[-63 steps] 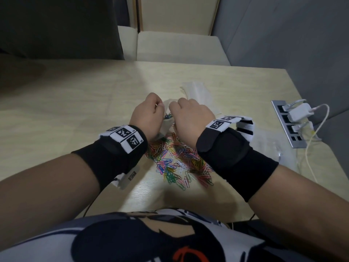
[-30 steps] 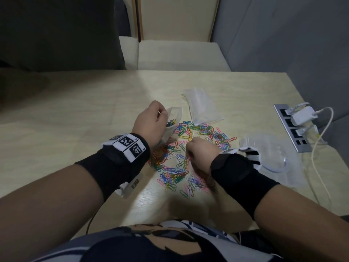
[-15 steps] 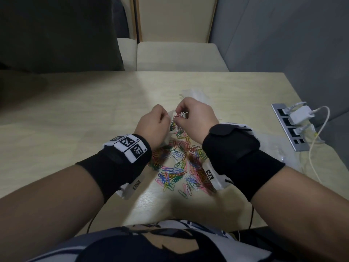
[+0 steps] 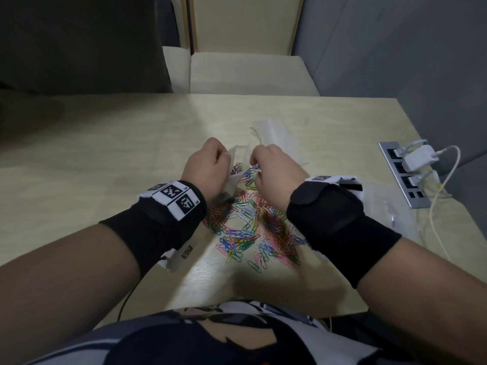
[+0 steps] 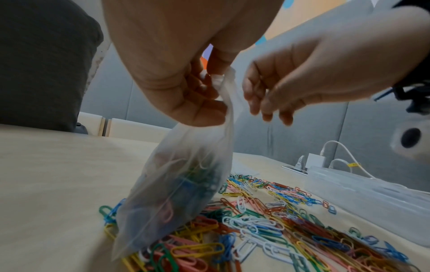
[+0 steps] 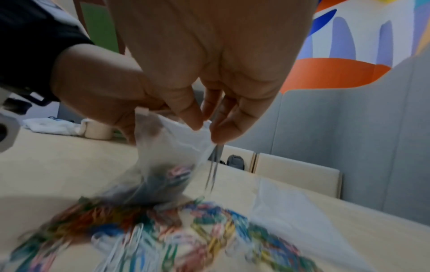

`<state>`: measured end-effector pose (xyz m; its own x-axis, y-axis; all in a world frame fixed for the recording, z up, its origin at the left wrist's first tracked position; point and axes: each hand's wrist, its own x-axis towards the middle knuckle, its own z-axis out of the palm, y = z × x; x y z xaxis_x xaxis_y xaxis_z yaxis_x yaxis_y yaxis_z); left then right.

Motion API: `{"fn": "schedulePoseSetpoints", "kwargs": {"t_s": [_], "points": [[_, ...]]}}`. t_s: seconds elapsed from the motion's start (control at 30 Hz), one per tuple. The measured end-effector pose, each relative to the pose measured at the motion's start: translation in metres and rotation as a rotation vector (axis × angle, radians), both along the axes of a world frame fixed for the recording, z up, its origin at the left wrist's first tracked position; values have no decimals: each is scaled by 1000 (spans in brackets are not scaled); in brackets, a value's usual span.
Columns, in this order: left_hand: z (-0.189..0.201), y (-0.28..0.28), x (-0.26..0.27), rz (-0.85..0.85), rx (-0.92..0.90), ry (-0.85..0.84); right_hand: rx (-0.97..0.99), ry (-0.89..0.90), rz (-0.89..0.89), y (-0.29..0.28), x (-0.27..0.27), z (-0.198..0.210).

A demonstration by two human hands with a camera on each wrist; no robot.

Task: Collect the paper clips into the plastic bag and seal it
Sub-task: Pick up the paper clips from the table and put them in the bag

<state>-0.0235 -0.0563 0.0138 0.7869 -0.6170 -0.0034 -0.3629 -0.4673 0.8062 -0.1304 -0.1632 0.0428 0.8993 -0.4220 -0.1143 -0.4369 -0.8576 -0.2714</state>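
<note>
A small clear plastic bag stands over the pile with several coloured clips inside, its bottom resting among them. My left hand pinches the bag's rim between thumb and fingers and holds the mouth up. My right hand is at the bag's mouth, its fingertips pinching a few paper clips that hang down beside the bag. The loose pile of coloured paper clips lies on the table beneath both wrists.
A stack of spare clear bags lies just beyond my hands. A clear plastic box sits to the right, with a power strip, plugged chargers and a white cable past it. The table's near edge is close to my body.
My right hand has risen from the pile, where it was gathering clips, up to the bag's mouth with clips in its fingertips. The left hand has kept its hold on the bag.
</note>
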Motion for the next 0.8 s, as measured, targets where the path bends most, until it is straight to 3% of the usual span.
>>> {"fn": "schedulePoseSetpoints", "kwargs": {"t_s": [0.2,0.33,0.4,0.53,0.63,0.8], "points": [[-4,2,-2,-16,15,-2,6,309,-76,-6,-35,-40],[-3,1,-9,-44,10,-1,34,674,-254,-8,-57,-62],[-2,0,-11,-51,13,1,30,740,-304,-7,-63,-72],[-1,-1,-12,-68,11,-1,99,583,-347,-5,-60,-79],[-1,-1,-13,-77,15,-2,144,412,-275,-1,-52,-77],[-2,1,-9,-72,13,3,55,385,-91,9,-39,-74]]}}
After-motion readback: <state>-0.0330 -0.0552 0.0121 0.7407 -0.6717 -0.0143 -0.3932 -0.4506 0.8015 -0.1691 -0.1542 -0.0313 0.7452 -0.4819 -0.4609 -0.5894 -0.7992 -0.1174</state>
